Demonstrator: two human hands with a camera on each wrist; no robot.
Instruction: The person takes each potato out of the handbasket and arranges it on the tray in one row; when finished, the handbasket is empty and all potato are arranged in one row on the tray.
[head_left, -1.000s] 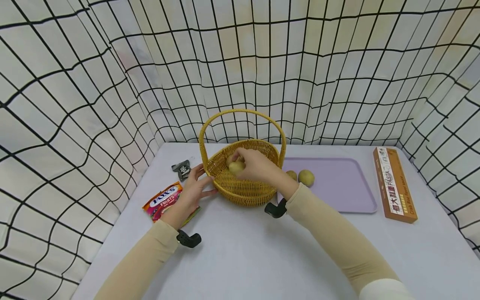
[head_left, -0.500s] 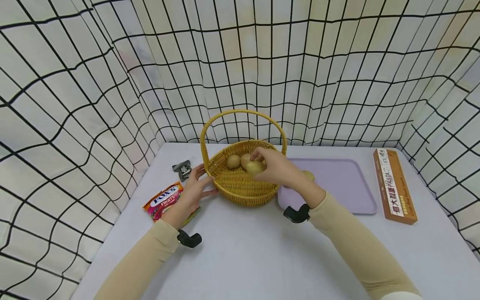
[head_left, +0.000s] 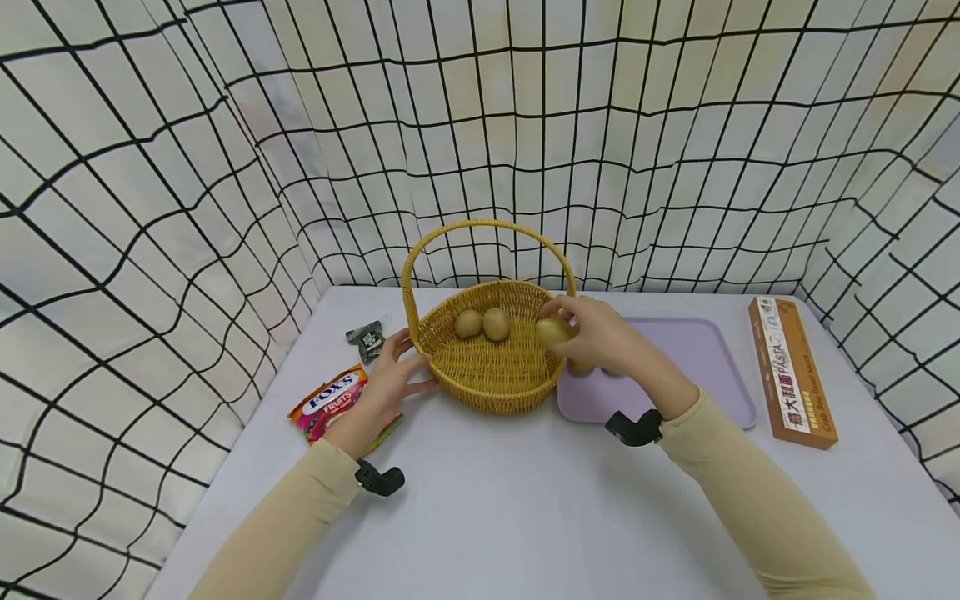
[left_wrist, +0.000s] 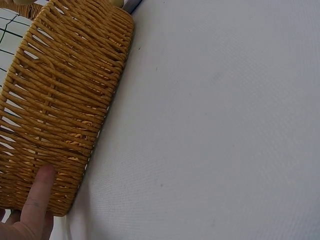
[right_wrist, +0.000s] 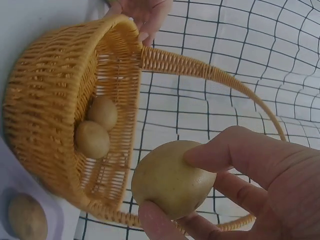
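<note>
The right hand [head_left: 600, 337], pinching a smooth round potato [head_left: 553, 332], has moved out to the woven basket's [head_left: 487, 379] 3 o'clock rim; the left hand [head_left: 386, 379], fingers spread, presses its 9 o'clock side.

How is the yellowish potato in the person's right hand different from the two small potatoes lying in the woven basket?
The yellowish potato in the right hand is pinched between thumb and fingers of the right hand, off any surface, at the right rim of the yellow woven wicker basket. The two small potatoes inside the basket lie untouched on its floor, side by side near the far wall. All three share a rounded shape and tan-yellow skin.
</note>
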